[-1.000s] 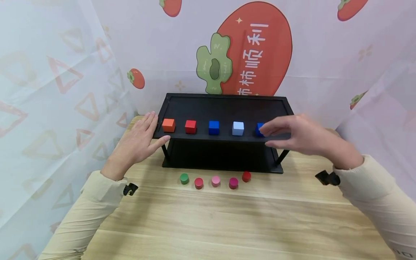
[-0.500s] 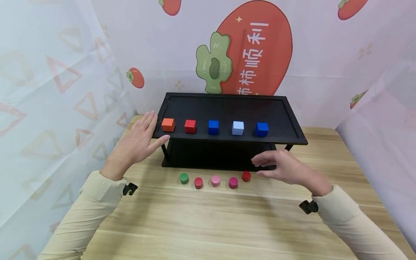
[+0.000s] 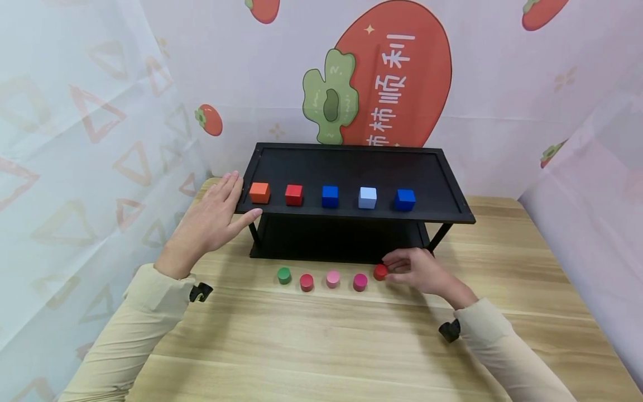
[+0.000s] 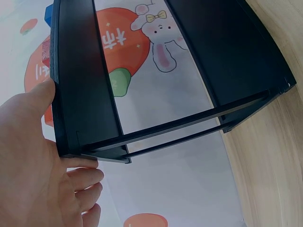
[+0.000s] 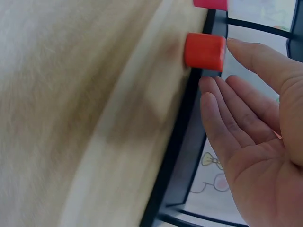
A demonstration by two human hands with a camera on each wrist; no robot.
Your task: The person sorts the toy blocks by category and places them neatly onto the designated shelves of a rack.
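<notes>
A black two-tier shelf (image 3: 346, 167) stands on the table. My left hand (image 3: 208, 218) rests against its left end, fingers stretched along the side and thumb at the front corner; the left wrist view shows the thumb (image 4: 42, 94) on the edge. On the top tier sit an orange cube (image 3: 259, 193), a red cube (image 3: 293, 195), a blue cube (image 3: 330, 196), a light blue cube (image 3: 367, 197) and another blue cube (image 3: 404, 200). My right hand (image 3: 417, 271) is at the red cylinder (image 3: 380, 272), thumb and fingertips spread right beside it (image 5: 204, 52).
Left of the red cylinder, a green cylinder (image 3: 283, 275), a rose-red one (image 3: 306, 282), a pink one (image 3: 332, 279) and a magenta one (image 3: 359, 282) stand in a row on the wooden table (image 3: 321, 346). A printed cloth (image 3: 482, 72) hangs behind the shelf.
My right hand has come away from the right-hand blue cube on the shelf, down and toward me, to the red cylinder on the table. The left hand stays in place.
</notes>
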